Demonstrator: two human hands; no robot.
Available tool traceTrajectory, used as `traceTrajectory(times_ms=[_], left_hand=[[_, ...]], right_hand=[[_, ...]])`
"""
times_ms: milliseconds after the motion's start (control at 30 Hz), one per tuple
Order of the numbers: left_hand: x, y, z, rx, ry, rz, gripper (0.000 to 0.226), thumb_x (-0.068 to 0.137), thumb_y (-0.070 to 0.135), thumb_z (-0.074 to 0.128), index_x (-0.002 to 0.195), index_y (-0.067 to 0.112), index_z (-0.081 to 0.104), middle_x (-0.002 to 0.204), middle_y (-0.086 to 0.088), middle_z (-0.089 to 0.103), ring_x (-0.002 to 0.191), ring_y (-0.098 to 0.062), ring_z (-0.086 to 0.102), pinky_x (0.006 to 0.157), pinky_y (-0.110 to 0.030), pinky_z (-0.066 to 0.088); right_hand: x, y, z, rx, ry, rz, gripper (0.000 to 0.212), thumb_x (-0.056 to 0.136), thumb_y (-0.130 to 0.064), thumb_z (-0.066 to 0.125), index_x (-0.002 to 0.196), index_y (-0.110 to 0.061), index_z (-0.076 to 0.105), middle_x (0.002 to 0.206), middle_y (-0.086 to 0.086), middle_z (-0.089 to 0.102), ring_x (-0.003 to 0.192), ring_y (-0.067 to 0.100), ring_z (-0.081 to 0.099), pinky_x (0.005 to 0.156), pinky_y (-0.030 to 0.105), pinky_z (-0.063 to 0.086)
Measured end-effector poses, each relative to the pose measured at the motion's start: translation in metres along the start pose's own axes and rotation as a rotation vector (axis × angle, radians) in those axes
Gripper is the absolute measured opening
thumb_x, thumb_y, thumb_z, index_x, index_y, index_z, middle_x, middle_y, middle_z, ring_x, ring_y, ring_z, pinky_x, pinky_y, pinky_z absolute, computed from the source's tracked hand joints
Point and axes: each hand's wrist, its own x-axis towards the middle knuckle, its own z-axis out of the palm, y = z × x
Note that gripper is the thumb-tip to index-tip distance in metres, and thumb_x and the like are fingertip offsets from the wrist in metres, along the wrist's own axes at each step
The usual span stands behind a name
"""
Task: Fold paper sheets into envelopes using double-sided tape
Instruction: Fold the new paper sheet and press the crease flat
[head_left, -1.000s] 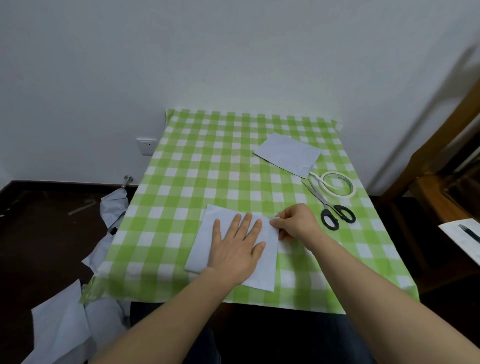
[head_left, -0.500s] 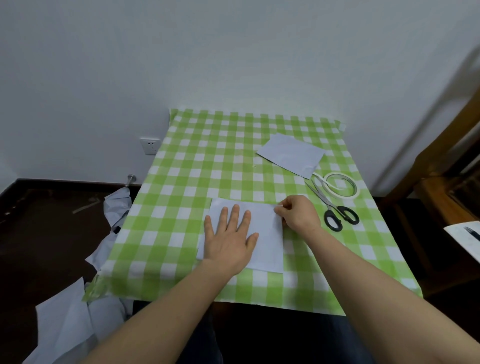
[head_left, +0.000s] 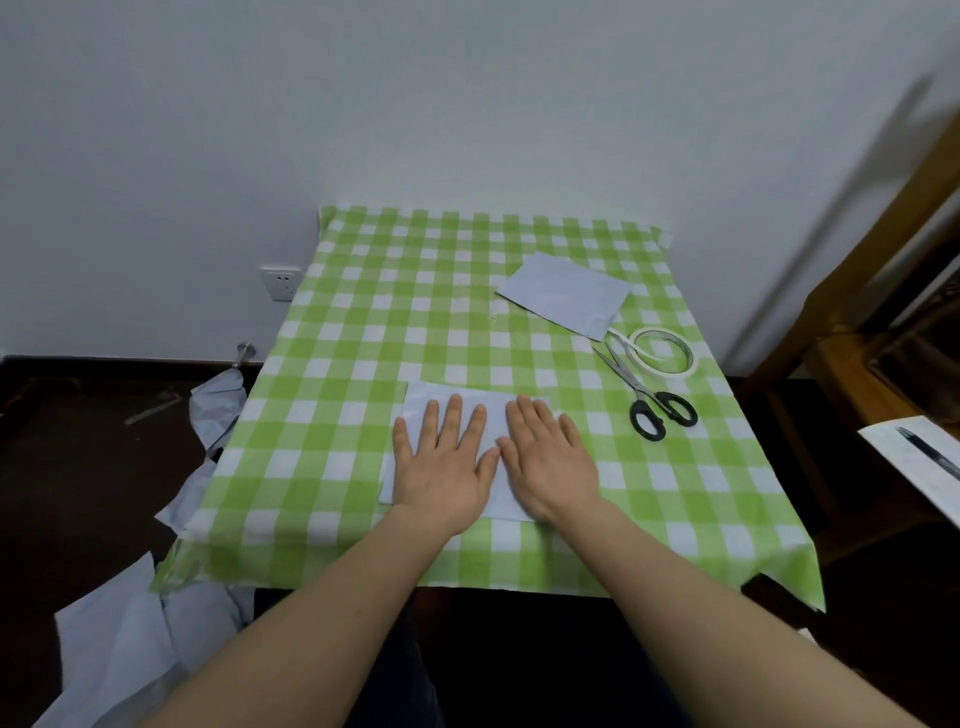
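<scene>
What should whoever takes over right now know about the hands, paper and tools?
Left hand: open, flat on the folded sheet near the front edge of the tablecloth.
Right hand: open, flat beside it on that sheet.
Second folded piece far right; tape roll and scissors right of the hands.
Done: sheet folded, being pressed.
Left: taping unclear; likely sealing remains.

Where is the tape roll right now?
Head view: the double-sided tape roll lies on the right side of the checked tablecloth, against the scissors blades, just nearer than the folded paper at the back right.
</scene>
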Motion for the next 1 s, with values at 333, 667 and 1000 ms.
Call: traceTrajectory(times_ms=[333, 667, 1000], left_hand=[[0.001, 0.000, -0.001, -0.010, -0.013, -0.004, 0.059, 0.096, 0.053, 0.003, 0.148, 0.031, -0.013, 0.156, 0.002, -0.020, 0.144, -0.022, -0.020, 0.113, -0.055, -0.012], [0.000, 0.000, 0.000, -0.006, -0.006, 0.002, 0.059, 0.096, 0.052, 0.003, 0.148, 0.030, -0.013, 0.157, 0.001, -0.019, 0.144, -0.023, -0.019, 0.113, -0.056, -0.011], [-0.001, -0.004, 0.002, -0.009, 0.005, 0.014, 0.056, 0.098, 0.049, 0.003, 0.148, 0.030, -0.014, 0.156, 0.001, -0.020, 0.144, -0.022, -0.019, 0.115, -0.051, -0.011]], right_hand=[[-0.017, -0.010, -0.004, 0.013, 0.051, 0.084, 0.064, 0.094, -0.046, -0.004, 0.151, -0.017, -0.002, 0.159, -0.003, -0.009, 0.146, 0.013, -0.011, 0.115, 0.039, -0.015], [-0.028, 0.001, -0.010, -0.032, 0.093, 0.145, 0.055, 0.103, -0.035, 0.011, 0.151, -0.016, -0.006, 0.159, -0.002, -0.013, 0.146, 0.011, -0.012, 0.116, 0.039, -0.016], [-0.026, -0.015, 0.011, 0.054, 0.060, 0.107, 0.062, 0.096, -0.045, -0.003, 0.151, -0.019, 0.001, 0.159, -0.007, -0.006, 0.146, 0.009, -0.008, 0.117, 0.035, -0.009]])
